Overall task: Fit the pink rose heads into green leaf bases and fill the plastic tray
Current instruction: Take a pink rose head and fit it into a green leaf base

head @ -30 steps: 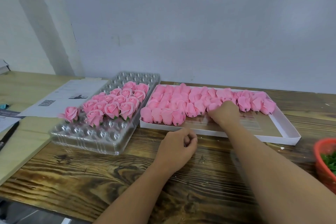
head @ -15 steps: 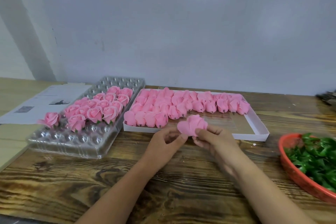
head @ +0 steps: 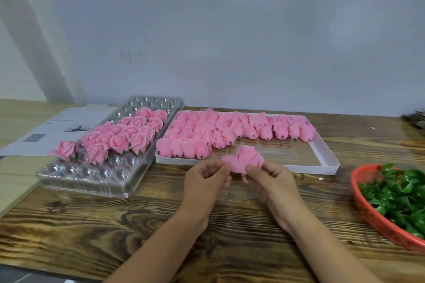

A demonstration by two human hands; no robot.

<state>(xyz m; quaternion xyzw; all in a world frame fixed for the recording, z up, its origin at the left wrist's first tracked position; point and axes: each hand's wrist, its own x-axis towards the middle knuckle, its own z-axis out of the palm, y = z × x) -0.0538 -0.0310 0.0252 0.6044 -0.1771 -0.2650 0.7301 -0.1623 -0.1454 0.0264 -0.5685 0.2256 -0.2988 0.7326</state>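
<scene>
Now lifted clear of white box (head: 326,156): rose head (head: 247,158) pinched between both hands' fingers (head: 251,169), leaf bases (head: 400,193) rightward, nearer right hand (head: 271,179).

Both hands up over the desk (head: 115,218): right hand (head: 271,181) grips a pink rose head (head: 247,157), left hand (head: 204,179) pinches one outer petal. Plastic tray (head: 92,179) left, white box (head: 326,156) behind, red basket (head: 368,209) of green leaf bases (head: 400,193) right.

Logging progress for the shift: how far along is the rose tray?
Done: the middle rows of the plastic tray hold finished roses; near and far rows are bare. In hand: both hands, left and right, hold one rose head, no leaf base yet. Left: many heads in the white box, leaves in the red basket.
</scene>
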